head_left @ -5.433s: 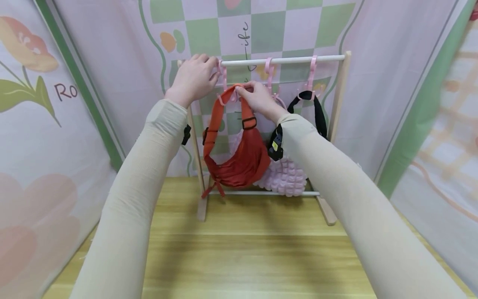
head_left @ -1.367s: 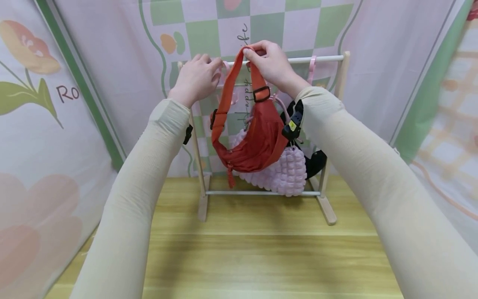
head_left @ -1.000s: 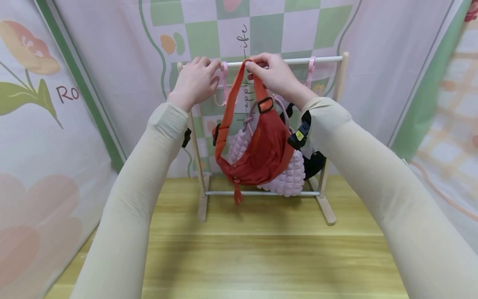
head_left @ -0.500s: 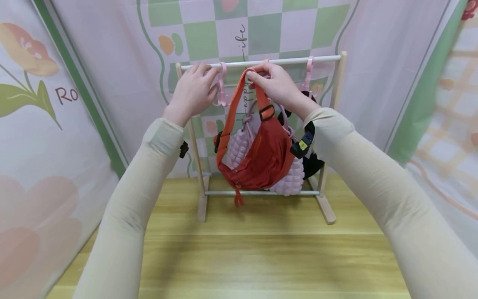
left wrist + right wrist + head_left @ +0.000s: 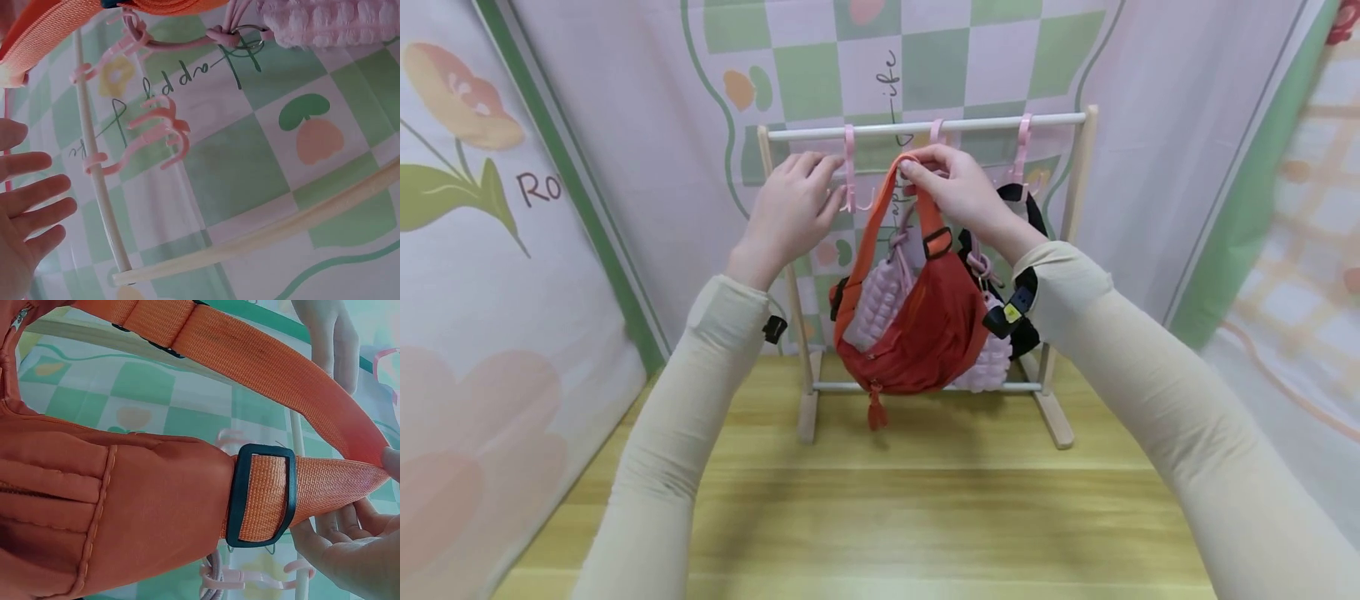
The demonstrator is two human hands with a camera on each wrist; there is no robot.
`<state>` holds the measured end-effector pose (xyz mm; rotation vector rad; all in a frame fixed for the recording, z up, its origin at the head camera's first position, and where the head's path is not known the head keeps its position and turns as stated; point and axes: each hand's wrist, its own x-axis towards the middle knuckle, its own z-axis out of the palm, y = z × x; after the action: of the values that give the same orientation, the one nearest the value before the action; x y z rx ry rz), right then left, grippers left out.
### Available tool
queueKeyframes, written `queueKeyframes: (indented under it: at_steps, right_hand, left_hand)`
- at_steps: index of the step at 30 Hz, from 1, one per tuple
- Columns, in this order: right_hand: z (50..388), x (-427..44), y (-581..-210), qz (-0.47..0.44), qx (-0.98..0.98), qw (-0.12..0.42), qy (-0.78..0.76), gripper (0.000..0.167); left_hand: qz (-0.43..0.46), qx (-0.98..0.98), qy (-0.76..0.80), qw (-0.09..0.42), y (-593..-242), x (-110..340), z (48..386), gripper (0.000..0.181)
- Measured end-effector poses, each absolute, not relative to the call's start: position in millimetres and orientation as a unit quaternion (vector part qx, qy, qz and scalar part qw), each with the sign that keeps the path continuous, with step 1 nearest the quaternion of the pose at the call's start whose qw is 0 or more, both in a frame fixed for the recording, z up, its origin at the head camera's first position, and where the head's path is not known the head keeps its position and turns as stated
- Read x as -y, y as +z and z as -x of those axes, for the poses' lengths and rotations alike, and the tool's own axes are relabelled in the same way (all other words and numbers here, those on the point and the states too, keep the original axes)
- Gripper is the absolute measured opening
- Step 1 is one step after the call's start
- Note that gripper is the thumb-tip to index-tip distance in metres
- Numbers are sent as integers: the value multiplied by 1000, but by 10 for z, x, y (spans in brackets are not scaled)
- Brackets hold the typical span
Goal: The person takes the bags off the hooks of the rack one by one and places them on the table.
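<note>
My right hand [image 5: 962,192] pinches the orange strap [image 5: 874,212] of a red waist bag [image 5: 925,333] at the top of its loop. The bag hangs from that hand in front of the rack, its tassel downward. In the right wrist view, the strap's black buckle [image 5: 261,495] shows close up. My left hand [image 5: 793,212] is just left of a pink hook [image 5: 850,171], fingers loosely extended and holding nothing. The left wrist view shows these fingers [image 5: 37,215] apart from the rod, and the hook [image 5: 150,137] bare.
A wooden rack [image 5: 1078,179] with a white rod [image 5: 985,123] stands on the wood-grain table [image 5: 880,517]. A pink puffy bag [image 5: 880,304] hangs behind the red one. A black bag [image 5: 1028,212] hangs from the right hook [image 5: 1022,154]. Patterned cloth surrounds the table.
The red bag's strap came off the left hook, rose with my right hand, then sank toward me. My left hand has left the rod and dropped lower.
</note>
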<state>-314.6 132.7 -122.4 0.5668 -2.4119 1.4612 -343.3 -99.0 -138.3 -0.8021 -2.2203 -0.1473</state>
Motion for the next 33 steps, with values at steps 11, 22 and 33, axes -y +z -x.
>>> queueKeyframes:
  at_steps: [11, 22, 33]
  right_hand:
    - [3090, -1314, -1298, -201, 819, 125, 523, 45]
    - [3059, -1335, -1399, -224, 809, 126, 528, 43]
    - [3061, -1352, -1455, -227, 792, 122, 554, 44]
  left_hand:
    - [323, 867, -134, 354, -1570, 978, 3278, 44]
    - [339, 853, -177, 353, -1748, 964, 3176, 41]
    - [360, 849, -234, 307, -1925, 904, 3126, 39]
